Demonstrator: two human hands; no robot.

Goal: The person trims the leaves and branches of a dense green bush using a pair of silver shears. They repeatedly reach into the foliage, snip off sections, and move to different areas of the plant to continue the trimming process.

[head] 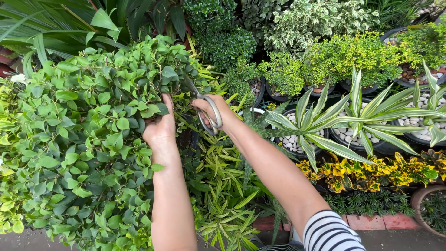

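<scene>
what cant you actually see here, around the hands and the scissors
- Head view: the blades of the scissors run into the leafy green bush; what they cut is hidden by leaves.
- The left hand has its fingers buried in the foliage, so its grip cannot be told.
- The right hand is partly covered by the scissor handles.
- The bush's pot is hidden under its leaves.
- The striped sleeve is cut off by the bottom edge.

Soft, even daylight, sharp focus throughout, faint shadows, slight wide-angle stretching at the edges.
</scene>
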